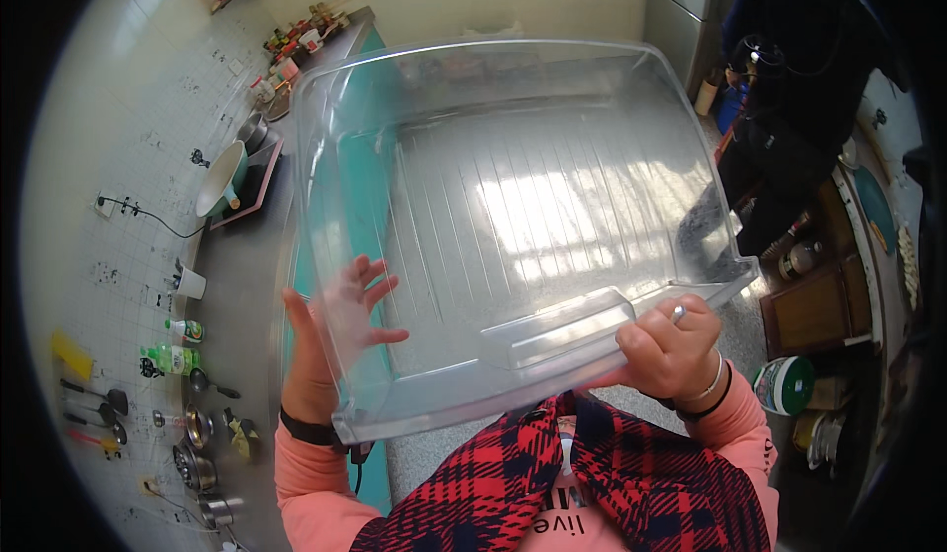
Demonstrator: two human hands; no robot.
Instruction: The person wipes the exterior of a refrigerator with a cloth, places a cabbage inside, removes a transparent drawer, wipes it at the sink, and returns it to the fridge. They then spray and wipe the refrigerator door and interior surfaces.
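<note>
A large clear plastic refrigerator drawer, ribbed along its bottom, is held up in front of my body. My right hand, with a ring on one finger, grips the drawer's near rim beside the moulded handle. At the drawer's left side, my left hand has its fingers spread, partly seen through the clear wall. Whether its fingers touch the plastic cannot be made out. Light reflects brightly off the drawer's ribbed bottom.
A metal counter with teal cabinet fronts runs along the left, bearing a light green pan, bottles and metal pots. Another person in dark clothes stands at the upper right. A lidded bucket and a wooden cabinet are at the right.
</note>
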